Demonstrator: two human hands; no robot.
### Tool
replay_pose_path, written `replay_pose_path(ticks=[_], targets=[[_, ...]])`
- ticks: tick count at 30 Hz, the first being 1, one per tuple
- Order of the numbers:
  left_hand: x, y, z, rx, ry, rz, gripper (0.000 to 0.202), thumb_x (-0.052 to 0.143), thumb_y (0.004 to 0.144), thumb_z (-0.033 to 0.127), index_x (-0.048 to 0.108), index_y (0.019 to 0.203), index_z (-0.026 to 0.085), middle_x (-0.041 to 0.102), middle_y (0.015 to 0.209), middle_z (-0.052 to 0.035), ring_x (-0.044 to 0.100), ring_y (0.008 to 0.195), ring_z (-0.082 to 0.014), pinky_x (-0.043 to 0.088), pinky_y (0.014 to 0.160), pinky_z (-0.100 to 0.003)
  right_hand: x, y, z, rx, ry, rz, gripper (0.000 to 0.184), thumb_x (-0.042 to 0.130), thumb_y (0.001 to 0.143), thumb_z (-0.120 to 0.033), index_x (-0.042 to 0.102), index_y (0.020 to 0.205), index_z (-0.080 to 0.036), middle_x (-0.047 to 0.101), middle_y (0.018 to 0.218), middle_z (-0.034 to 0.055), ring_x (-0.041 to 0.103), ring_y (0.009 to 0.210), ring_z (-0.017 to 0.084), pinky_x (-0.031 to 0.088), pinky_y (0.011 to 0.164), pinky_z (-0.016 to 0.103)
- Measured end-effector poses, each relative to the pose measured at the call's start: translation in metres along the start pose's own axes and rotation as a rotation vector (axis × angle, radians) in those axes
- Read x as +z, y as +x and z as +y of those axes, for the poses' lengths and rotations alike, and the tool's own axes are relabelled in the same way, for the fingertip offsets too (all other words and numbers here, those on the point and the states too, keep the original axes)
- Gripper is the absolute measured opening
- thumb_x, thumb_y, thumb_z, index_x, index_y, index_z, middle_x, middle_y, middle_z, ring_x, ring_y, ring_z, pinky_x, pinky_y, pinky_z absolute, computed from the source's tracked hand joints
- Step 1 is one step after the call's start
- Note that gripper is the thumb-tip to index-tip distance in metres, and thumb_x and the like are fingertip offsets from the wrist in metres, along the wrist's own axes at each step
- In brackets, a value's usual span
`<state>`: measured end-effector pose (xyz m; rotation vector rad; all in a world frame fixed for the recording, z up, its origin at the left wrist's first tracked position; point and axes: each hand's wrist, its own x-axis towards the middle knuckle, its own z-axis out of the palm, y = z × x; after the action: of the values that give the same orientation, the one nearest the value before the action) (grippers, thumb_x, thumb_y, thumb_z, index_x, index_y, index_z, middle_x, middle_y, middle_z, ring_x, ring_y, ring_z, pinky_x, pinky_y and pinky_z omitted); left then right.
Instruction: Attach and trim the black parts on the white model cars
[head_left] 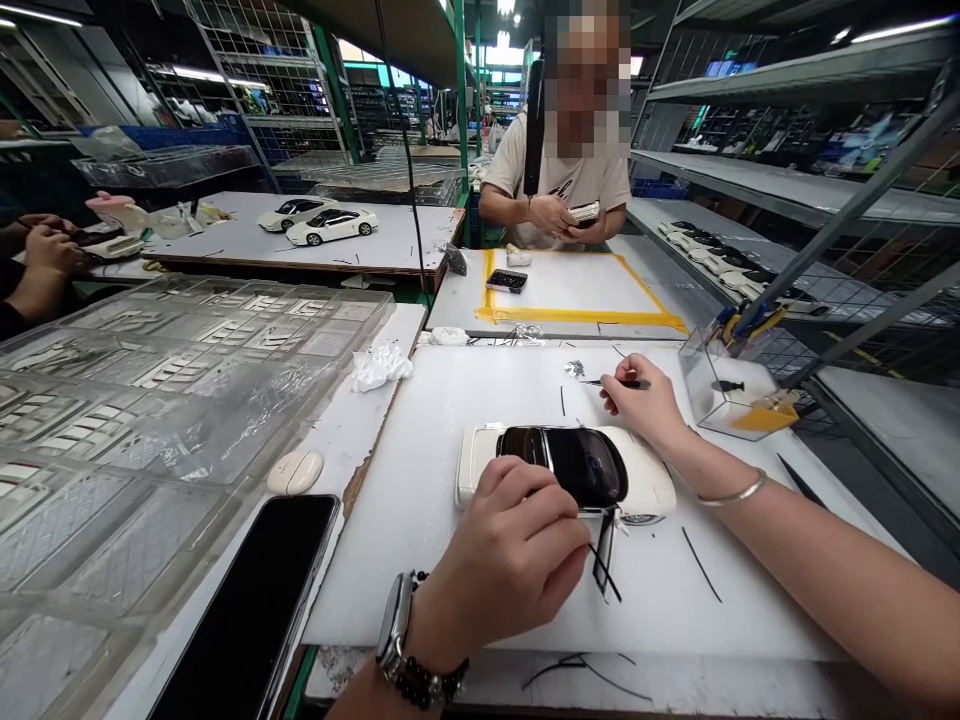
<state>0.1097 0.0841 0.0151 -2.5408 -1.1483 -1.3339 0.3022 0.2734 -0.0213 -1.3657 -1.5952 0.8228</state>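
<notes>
A white model car with a dark glossy roof lies on the white work mat in front of me. My left hand, with a watch and bead bracelet at the wrist, is closed beside the car's near side and pinches a thin black strip next to the car's open door. My right hand, a bangle at the wrist, rests beyond the car with its fingers closed on a slim black tool. Thin black strips lie loose on the mat.
Stacked clear plastic trays fill the left. A black phone and a white earbud case lie by them. A clear box stands at right under metal shelving. A person opposite holds a part; two white model cars sit on the far table.
</notes>
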Motion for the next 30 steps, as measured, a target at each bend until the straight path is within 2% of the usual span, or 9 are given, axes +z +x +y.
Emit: replay_pose_path(ticks=[12, 16, 19, 24, 27, 30], targets=[[0.001, 0.0, 0.002, -0.006, -0.007, -0.018, 0.008, 0.06, 0.082, 0.01, 0.063, 0.08, 0.018, 0.066, 0.08, -0.0018, 0.054, 0.086, -0.0181, 0.043, 0.082, -0.037, 0.0, -0.002, 0.003, -0.01, 0.107, 0.007, 0.026, 0.061, 0.071, -0.03, 0.038, 0.073, -0.019, 0.056, 0.059, -0.0021, 0.055, 0.046, 0.012, 0.043, 0.044, 0.021], [0.002, 0.0, 0.001, -0.003, -0.01, -0.01, 0.008, 0.06, 0.082, 0.01, 0.063, 0.079, 0.017, 0.066, 0.079, -0.0017, 0.054, 0.085, -0.0179, 0.043, 0.081, -0.037, -0.005, -0.011, -0.012, -0.066, 0.162, -0.025, 0.027, 0.065, 0.073, -0.03, 0.04, 0.073, -0.019, 0.056, 0.061, -0.0021, 0.055, 0.049, 0.011, 0.043, 0.048, 0.021], [0.002, 0.001, 0.002, -0.011, -0.032, 0.001, 0.009, 0.06, 0.082, 0.01, 0.063, 0.078, 0.017, 0.067, 0.078, -0.0016, 0.054, 0.084, -0.0174, 0.044, 0.08, -0.036, -0.019, -0.033, -0.038, -0.101, 0.256, -0.124, 0.031, 0.068, 0.074, -0.032, 0.04, 0.073, -0.019, 0.059, 0.062, -0.0007, 0.053, 0.049, 0.01, 0.043, 0.048, 0.022], [-0.002, 0.004, 0.005, -0.024, -0.111, 0.039, 0.009, 0.064, 0.079, 0.009, 0.065, 0.079, 0.017, 0.067, 0.076, -0.0015, 0.056, 0.083, -0.0172, 0.046, 0.08, -0.036, -0.051, -0.091, -0.078, -0.005, 0.708, -0.397, 0.03, 0.068, 0.079, -0.025, 0.039, 0.074, -0.019, 0.061, 0.063, -0.0016, 0.043, 0.038, 0.005, 0.031, 0.039, 0.016], [-0.005, 0.005, 0.007, -0.048, -0.167, 0.062, 0.01, 0.065, 0.078, 0.008, 0.065, 0.078, 0.018, 0.067, 0.074, -0.0018, 0.056, 0.082, -0.0175, 0.047, 0.078, -0.036, -0.066, -0.123, -0.083, 0.018, 0.802, -0.488, 0.027, 0.064, 0.083, -0.024, 0.039, 0.074, -0.019, 0.06, 0.063, -0.0032, 0.04, 0.035, 0.003, 0.028, 0.036, 0.015], [-0.006, 0.006, 0.007, -0.054, -0.223, 0.098, 0.01, 0.066, 0.076, 0.007, 0.066, 0.077, 0.017, 0.067, 0.073, -0.0019, 0.057, 0.08, -0.0174, 0.048, 0.077, -0.036, -0.073, -0.145, -0.077, 0.036, 0.828, -0.52, 0.025, 0.061, 0.087, -0.024, 0.039, 0.075, -0.02, 0.06, 0.065, -0.0037, 0.041, 0.036, 0.004, 0.021, 0.033, 0.014]])
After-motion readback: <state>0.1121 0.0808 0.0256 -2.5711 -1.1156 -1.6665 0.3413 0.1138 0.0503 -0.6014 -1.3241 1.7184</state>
